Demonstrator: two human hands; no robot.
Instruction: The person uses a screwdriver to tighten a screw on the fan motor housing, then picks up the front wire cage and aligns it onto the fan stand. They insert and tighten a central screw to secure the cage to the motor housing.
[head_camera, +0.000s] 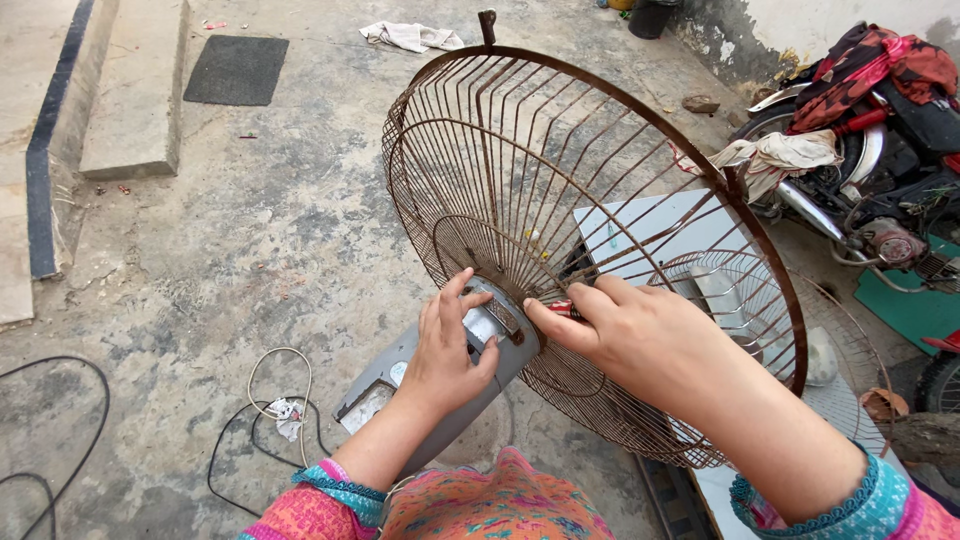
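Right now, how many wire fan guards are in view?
2. The rusty guard stands on the grey motor housing, steadied by the left hand and right hand. A paler guard lies behind it at right, partly hidden.

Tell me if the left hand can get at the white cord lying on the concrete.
Probably not as things stand: the left hand is wrapped round the grey fan motor housing, steadying it. The white cord lies unobstructed nearby.

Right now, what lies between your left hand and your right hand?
Head view: the grey motor housing at the rusty fan guard's hub; left hand grips it, right hand holds a red-handled tool.
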